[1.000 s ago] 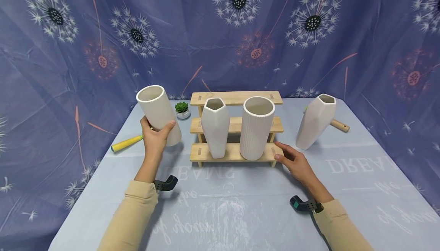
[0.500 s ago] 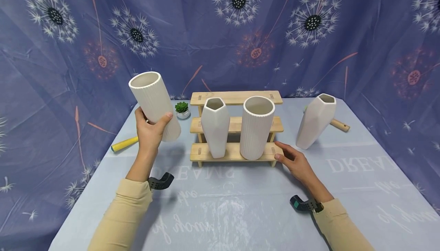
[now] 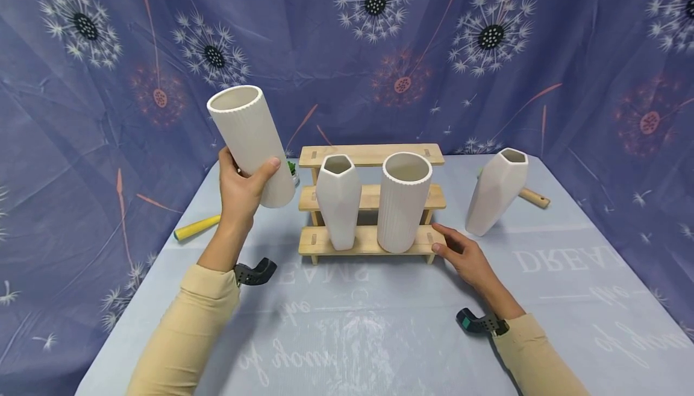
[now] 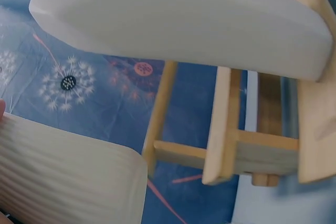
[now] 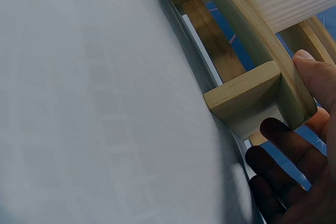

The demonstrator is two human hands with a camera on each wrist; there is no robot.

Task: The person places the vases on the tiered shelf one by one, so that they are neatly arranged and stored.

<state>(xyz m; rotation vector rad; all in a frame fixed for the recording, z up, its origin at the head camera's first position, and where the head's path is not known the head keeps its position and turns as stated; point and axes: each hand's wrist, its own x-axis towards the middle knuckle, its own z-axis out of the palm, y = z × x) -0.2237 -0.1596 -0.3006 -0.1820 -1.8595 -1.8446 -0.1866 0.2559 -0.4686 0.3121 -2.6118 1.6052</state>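
Observation:
My left hand point(image 3: 238, 190) grips a white ribbed cylindrical vase point(image 3: 253, 143), tilted to the left and raised above the table left of a three-tier wooden shelf stand point(image 3: 371, 155). Its lower part point(image 4: 68, 174) shows in the left wrist view. On the bottom tier stand a white faceted vase point(image 3: 339, 209) and a second ribbed cylindrical vase point(image 3: 402, 215). My right hand point(image 3: 466, 255) holds the right end of that tier. In the right wrist view the thumb lies against the board, with fingers curled under its end; the exact contact is partly hidden.
Another white faceted vase point(image 3: 496, 194) stands on the table point(image 3: 401, 323) to the right, with a wooden handle point(image 3: 535, 198) behind it. A yellow handle point(image 3: 196, 228) lies at the left. A small potted succulent point(image 3: 293, 172) is partly hidden behind the lifted vase.
My left hand has lifted the ribbed cylindrical vase higher, first drifting left, then slightly right, so that it now covers most of the succulent. The right hand has stayed at the stand.

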